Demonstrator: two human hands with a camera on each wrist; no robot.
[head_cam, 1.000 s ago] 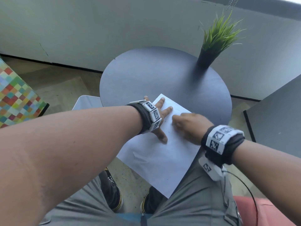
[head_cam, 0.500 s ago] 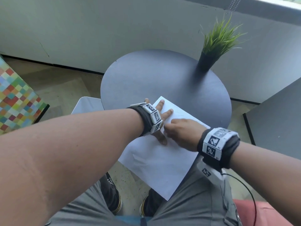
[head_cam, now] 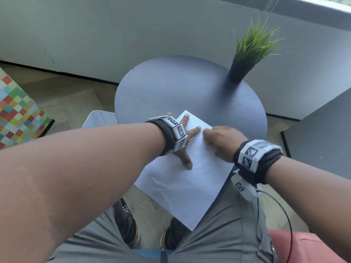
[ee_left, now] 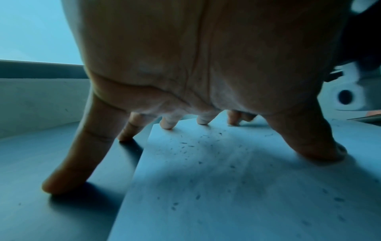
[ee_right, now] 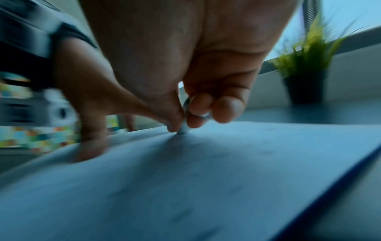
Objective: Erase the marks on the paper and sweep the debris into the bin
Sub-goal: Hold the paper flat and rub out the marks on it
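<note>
A white sheet of paper (head_cam: 182, 185) lies on the near edge of the round dark table (head_cam: 171, 88) and overhangs towards my lap. My left hand (head_cam: 187, 141) presses on its upper left part with spread, straight fingers; some fingertips rest on the table. In the left wrist view dark eraser crumbs (ee_left: 187, 146) lie scattered on the paper (ee_left: 247, 187). My right hand (head_cam: 220, 141) sits just right of the left and pinches a small pale eraser (ee_right: 184, 128), its tip touching the paper (ee_right: 206, 179). A white bin (head_cam: 98, 119) stands low beside the table's left edge.
A green grass plant in a black pot (head_cam: 245, 59) stands at the table's far right. A dark table (head_cam: 322, 133) is to the right, a multicoloured checkered block (head_cam: 17, 114) on the floor at left. My knees and shoes are below the paper.
My right hand with the eraser slid left towards my left hand and then back to the right across the upper part of the sheet. The left hand stayed pressed in place.
</note>
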